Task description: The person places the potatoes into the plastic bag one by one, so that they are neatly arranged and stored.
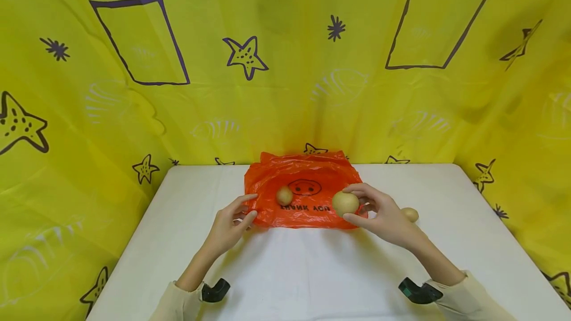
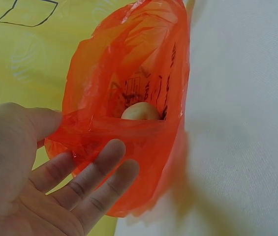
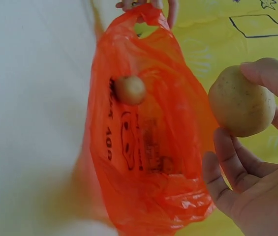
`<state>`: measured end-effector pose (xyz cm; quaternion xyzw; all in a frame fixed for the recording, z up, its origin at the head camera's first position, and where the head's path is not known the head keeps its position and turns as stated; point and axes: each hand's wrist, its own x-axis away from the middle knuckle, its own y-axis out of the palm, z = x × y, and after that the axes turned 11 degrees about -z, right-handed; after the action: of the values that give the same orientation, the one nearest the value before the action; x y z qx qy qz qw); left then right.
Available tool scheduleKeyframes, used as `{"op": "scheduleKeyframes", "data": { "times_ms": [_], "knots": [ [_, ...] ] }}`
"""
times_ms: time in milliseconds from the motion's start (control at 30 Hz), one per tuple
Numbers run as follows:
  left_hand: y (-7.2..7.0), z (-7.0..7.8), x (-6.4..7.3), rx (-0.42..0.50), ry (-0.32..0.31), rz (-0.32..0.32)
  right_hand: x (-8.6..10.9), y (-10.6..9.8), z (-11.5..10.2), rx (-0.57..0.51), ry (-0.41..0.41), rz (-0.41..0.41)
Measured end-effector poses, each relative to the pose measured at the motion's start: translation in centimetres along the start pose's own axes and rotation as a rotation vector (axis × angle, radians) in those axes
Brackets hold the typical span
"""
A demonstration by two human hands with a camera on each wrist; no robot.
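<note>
Nearest me: my cream sleeves (image 1: 475,301), a black wrist device (image 1: 216,291) at each cuff, then the white-covered table (image 1: 285,276) under everything. Both hands reached forward, well apart.

My left hand (image 1: 228,226) pinched the left edge of the red plastic bag (image 1: 318,172) between thumb and index finger; the other fingers lay loosely spread in front of the film, per the left wrist view. My right hand (image 1: 387,216) gripped a potato (image 1: 345,204), thumb on one side, fingers on the other, held up in front of the bag's right part in the head view. Roundish, pale brown, small dark specks.

The bag sat on the table toward the far edge, crumpled, mouth spread. Black lettering and a snout-like oval showed on it. Second potato (image 1: 284,195) lay inside, left of the oval, touching the lettered side. Third potato (image 1: 410,214) lay on the table just beyond my right hand, partly hidden by it, outside the bag.

Farthest: yellow curtain (image 1: 285,113), printed with dark stars, four-sided outlines and faint white fish-like shapes.
</note>
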<state>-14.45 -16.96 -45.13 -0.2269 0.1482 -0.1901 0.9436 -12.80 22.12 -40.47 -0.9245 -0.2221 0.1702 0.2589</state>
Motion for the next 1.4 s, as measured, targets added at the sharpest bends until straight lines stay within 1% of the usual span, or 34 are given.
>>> {"op": "scheduleKeyframes", "data": {
  "times_ms": [300,433,667,867,1133,1400],
  "knots": [
    [0.0,0.0,0.0,-0.019,-0.011,0.005,-1.7,2.5,0.2,-0.056,0.03,-0.019],
    [-0.1,0.0,0.0,-0.021,-0.007,0.005,-2.6,3.8,0.7,-0.077,0.039,-0.016],
    [0.0,-0.1,0.1,-0.026,-0.003,0.008,-4.5,5.8,1.6,-0.08,0.076,0.017],
    [0.1,-0.1,0.1,-0.015,0.001,0.009,-6.0,7.3,2.5,-0.125,0.14,0.046],
    [0.3,-0.1,0.1,-0.01,0.0,0.009,-7.6,8.8,3.6,-0.154,0.198,0.079],
    [0.0,0.0,0.1,-0.012,-0.01,0.006,-9.2,9.4,4.4,-0.132,0.24,0.134]
  ]
}}
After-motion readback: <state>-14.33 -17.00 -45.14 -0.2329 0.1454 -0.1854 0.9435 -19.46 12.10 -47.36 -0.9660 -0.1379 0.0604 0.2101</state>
